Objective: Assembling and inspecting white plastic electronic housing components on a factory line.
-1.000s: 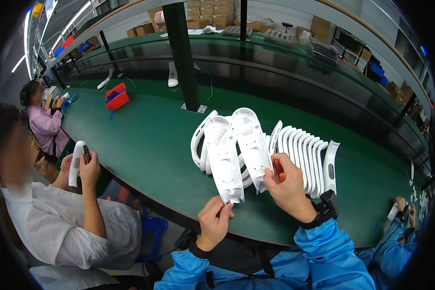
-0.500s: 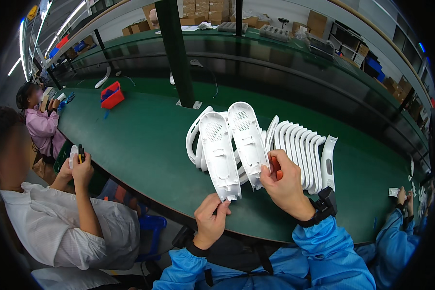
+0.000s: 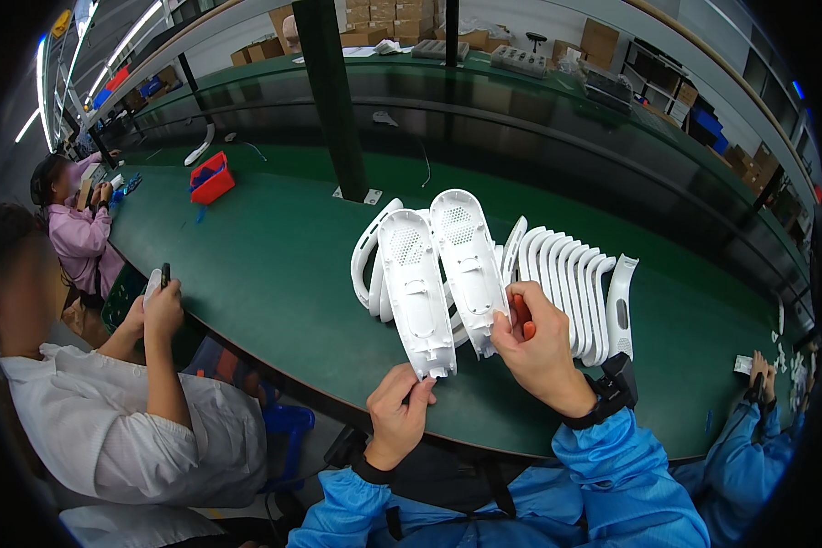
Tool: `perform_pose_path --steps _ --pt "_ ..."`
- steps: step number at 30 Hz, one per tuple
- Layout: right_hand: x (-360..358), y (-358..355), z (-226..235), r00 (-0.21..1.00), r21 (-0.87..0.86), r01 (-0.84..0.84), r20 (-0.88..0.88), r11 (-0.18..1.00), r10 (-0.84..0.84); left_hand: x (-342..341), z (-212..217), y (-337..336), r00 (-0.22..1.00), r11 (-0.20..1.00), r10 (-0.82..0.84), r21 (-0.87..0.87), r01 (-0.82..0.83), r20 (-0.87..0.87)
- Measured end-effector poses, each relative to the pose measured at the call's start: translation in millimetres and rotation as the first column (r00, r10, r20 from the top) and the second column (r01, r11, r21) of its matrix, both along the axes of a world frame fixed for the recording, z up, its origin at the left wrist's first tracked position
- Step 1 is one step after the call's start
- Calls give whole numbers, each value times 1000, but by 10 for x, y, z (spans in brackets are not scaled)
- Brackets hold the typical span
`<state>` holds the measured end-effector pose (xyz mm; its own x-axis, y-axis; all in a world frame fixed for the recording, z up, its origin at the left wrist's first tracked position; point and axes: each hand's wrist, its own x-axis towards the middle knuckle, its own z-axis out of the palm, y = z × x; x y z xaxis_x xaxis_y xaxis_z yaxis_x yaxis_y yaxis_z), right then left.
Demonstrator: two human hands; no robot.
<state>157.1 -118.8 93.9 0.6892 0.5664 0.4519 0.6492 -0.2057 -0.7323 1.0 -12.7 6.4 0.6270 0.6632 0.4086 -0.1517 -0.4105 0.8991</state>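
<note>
Left shell (image 3: 415, 288) and right shell (image 3: 466, 260) held side by side

Your left hand (image 3: 398, 416) pinches the bottom end of the left shell between thumb and fingers. Your right hand (image 3: 541, 352) grasps the lower right edge of the right shell, with a small orange object (image 3: 529, 330) mostly hidden inside the fingers. Both white plastic shells slant over the table (image 3: 283, 283), perforated ends away from you, inner faces showing; you cannot tell whether they touch the looped white parts (image 3: 384, 301) behind them. Near your right hand stands a row of curved white casings (image 3: 566, 292). Farther left sits a red bin (image 3: 216, 191).
</note>
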Motion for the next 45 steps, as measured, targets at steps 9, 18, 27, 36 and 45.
perform_pose_path --steps 9,18,27,36,45 --pt "-23 -6 11 1000 15 -3 6 1000 3 -8 16 -8 1000 1000 8 10 -7 -11" --pt "-29 -1 -24 1000 19 -5 21 1000 5 -7 18 -14 1000 1000 10 28 -10 0" --pt "-13 -34 3 999 2 -20 -36 1000 20 17 19 -21 1000 1000 19 6 -19 7" --pt "-14 -51 -6 998 4 -24 -56 1000 24 1 23 -18 999 1000 20 19 -19 -25" --pt "-26 -46 -1 999 5 -4 -49 1000 4 3 36 -30 1000 1000 18 -3 -18 -9"
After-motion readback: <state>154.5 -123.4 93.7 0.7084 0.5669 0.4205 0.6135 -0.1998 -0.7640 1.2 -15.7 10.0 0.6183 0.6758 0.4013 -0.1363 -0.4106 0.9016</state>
